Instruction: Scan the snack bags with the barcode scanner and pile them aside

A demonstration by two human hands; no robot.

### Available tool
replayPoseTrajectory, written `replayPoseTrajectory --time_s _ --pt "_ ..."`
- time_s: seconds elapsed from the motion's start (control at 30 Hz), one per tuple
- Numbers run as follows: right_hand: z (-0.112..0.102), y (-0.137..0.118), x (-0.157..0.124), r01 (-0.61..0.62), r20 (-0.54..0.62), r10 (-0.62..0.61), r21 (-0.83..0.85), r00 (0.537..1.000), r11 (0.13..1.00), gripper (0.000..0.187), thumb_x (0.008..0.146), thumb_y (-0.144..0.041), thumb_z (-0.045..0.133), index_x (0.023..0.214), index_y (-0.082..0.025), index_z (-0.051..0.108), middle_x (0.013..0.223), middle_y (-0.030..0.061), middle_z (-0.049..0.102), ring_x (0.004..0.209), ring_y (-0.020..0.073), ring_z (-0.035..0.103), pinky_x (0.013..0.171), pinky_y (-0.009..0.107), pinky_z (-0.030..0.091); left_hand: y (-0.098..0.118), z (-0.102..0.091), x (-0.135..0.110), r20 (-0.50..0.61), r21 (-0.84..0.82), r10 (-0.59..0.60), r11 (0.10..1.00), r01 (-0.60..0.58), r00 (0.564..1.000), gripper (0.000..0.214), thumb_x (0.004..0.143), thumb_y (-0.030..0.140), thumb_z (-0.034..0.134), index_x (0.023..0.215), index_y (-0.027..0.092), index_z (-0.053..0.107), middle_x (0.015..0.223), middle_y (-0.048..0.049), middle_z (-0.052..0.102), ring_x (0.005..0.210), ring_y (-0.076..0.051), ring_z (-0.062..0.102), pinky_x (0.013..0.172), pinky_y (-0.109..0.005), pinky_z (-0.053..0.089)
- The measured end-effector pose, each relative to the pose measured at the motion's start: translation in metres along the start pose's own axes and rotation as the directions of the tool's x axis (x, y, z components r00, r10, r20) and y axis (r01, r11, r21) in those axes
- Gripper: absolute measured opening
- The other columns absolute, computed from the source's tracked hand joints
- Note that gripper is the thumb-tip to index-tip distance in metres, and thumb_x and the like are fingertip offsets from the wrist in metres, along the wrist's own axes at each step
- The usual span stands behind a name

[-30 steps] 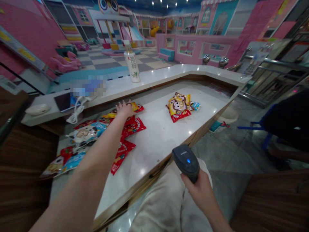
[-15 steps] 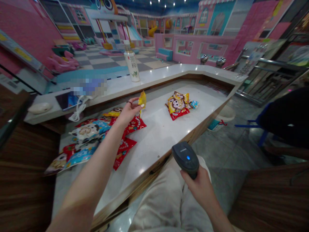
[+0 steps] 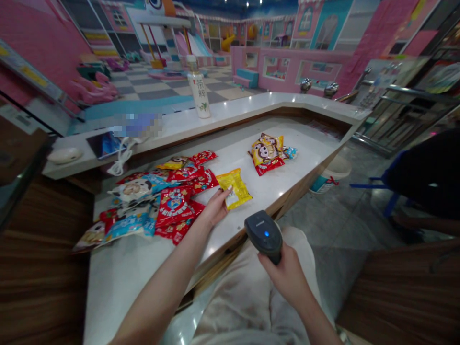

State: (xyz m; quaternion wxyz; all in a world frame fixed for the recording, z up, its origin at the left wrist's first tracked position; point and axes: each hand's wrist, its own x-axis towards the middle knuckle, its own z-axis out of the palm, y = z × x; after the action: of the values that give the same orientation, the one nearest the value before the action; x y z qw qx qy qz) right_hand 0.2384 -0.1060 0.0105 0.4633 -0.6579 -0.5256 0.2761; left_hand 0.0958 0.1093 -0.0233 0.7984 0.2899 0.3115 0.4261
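My left hand (image 3: 218,206) grips the left edge of a yellow snack bag (image 3: 235,188), just above the white counter (image 3: 266,191), with a pale printed panel facing up. In my right hand (image 3: 287,273) is a dark barcode scanner (image 3: 264,235) with a lit blue light, held over my lap and pointed toward the counter. A pile of red snack bags (image 3: 176,203) and blue-and-white snack bags (image 3: 132,191) lies left of my left hand. Farther right on the counter sits a smaller heap of yellow and brown snack bags (image 3: 265,151), with a little blue packet (image 3: 291,153) beside it.
On the raised ledge stand a bottle (image 3: 200,93), a white cable (image 3: 124,158) and a pale mouse-shaped object (image 3: 65,155). A white bucket (image 3: 332,175) is on the floor at right, near a blue-legged stool (image 3: 390,203).
My left hand has brought the yellow bag from above the pile toward me and right, turning its pale panel up. The scanner has shifted slightly left.
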Motion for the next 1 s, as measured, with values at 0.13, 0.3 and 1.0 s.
replayPoseTrajectory --time_s 0.13,0.3,1.0 --pt "0.011 -0.003 0.0 -0.004 0.046 0.004 0.003 0.999 1.0 0.016 0.079 -0.02 0.062 0.093 -0.016 0.07 0.078 0.0028 0.075 0.072 0.022 0.069 0.068 0.025 0.052 -0.002 0.0 0.0 0.019 -0.008 0.011 1.0 -0.011 1.0 0.032 0.092 0.018 0.063 0.123 0.014 0.061 0.118 -0.0129 0.074 0.108 -0.025 0.072 0.105 -0.046 0.053" --pt "0.015 -0.008 0.003 0.004 0.057 -0.004 0.005 0.998 1.0 0.021 0.077 -0.017 0.063 0.096 -0.016 0.071 0.081 0.0032 0.076 0.075 0.0227 0.07 0.068 0.025 0.052 -0.002 0.0 -0.001 0.058 -0.017 0.001 1.0 0.0 0.998 0.033 0.092 0.021 0.063 0.124 0.015 0.061 0.118 -0.0128 0.074 0.112 -0.026 0.071 0.108 -0.049 0.049" --pt "-0.009 -0.002 0.0 0.007 -0.061 -0.009 -0.017 0.998 1.0 0.015 0.078 -0.023 0.062 0.088 -0.016 0.072 0.072 0.0028 0.074 0.067 0.0222 0.069 0.062 0.025 0.053 0.008 0.021 0.013 -0.055 0.1 -0.017 0.995 0.022 0.998 0.044 0.092 0.039 0.061 0.13 0.016 0.059 0.123 -0.0136 0.072 0.117 -0.029 0.067 0.104 -0.045 0.053"
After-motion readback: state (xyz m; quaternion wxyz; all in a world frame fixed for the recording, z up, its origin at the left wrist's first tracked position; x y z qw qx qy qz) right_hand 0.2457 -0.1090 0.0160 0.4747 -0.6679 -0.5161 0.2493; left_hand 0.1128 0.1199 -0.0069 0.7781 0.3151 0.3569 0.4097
